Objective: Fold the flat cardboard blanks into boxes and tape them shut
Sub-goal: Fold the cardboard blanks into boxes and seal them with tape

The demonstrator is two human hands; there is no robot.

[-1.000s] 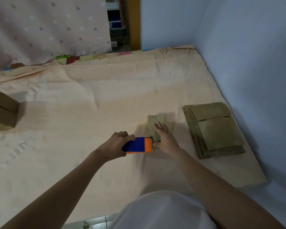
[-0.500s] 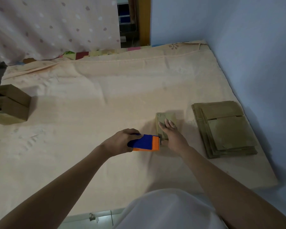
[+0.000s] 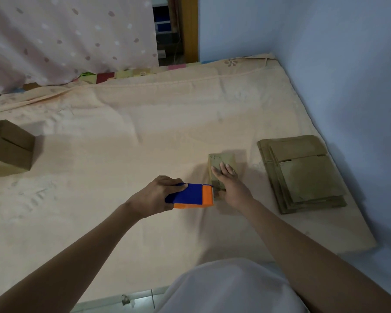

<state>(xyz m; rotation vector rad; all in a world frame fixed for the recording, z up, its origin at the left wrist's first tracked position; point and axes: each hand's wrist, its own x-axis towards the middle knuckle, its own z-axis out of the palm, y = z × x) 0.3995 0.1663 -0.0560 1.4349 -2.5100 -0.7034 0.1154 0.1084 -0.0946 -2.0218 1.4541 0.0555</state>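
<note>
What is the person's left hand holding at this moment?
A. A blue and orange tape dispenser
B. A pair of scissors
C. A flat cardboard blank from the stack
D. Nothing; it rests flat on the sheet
A: the left hand grips the blue and orange tape dispenser, its orange end against the small box that the right hand presses down with straight fingers.

Left hand (image 3: pixel 155 196) grips tape dispenser (image 3: pixel 191 196) against small box (image 3: pixel 221 170); right hand (image 3: pixel 231 188) flat on box.
</note>
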